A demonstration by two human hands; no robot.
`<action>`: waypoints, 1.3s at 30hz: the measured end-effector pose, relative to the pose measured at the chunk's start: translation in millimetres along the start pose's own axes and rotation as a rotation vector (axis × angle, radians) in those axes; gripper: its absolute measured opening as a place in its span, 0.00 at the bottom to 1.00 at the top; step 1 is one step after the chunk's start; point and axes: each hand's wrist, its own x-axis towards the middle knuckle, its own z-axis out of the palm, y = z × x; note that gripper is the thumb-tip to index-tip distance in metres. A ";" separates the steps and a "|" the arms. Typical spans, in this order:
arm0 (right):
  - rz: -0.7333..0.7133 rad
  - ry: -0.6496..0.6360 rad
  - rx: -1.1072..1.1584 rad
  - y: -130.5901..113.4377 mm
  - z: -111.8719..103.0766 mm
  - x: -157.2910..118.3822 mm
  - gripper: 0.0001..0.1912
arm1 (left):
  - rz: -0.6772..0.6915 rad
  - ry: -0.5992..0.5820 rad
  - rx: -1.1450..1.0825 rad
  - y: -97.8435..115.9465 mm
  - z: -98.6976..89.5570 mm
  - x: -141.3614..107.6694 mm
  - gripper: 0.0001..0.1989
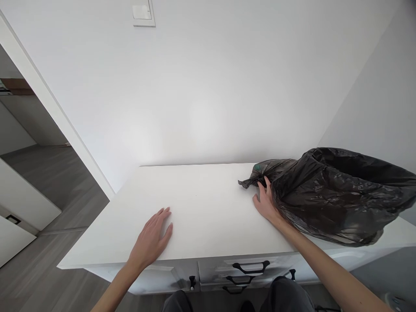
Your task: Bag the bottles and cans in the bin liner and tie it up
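My left hand [152,238] lies flat on the white cabinet top [201,216], left of the middle. Its fingers are stretched out and nothing is in them. On the right, my right hand [265,203] touches the gathered left end of a black plastic bag [338,203]. The fingers there are apart, with their tips against the bag and the thumb off it. The bag lies on its side, its wide mouth gaping toward the upper right. A green patch shows through the thin plastic near its left end. Whatever else is inside cannot be made out.
Behind the cabinet rises a white wall with a light switch [142,12]. Drawers with black handles [251,267] face my knees at the front edge. To the left are a doorway trim [55,102] and grey wood floor [69,242].
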 end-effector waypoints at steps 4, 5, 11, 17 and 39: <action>0.024 -0.017 0.012 0.2 0.5 -0.5 0.30 | 0.028 0.018 -0.007 -1.3 1.1 -0.1 0.23; 0.027 -0.020 0.016 0.0 0.5 -0.6 0.30 | 0.038 0.024 -0.009 -1.5 1.3 -0.2 0.23; 0.016 -0.013 0.065 -5.9 -2.9 -4.6 0.25 | 0.022 0.014 -0.009 -1.2 0.4 -1.2 0.23; -0.017 -0.107 0.068 -27.3 -23.4 -14.0 0.18 | -0.007 -0.008 -0.013 1.8 -3.4 -3.6 0.23; -0.349 -0.253 0.441 -139.8 -80.9 -61.5 0.18 | 0.015 0.011 -0.001 1.3 -8.1 -5.6 0.22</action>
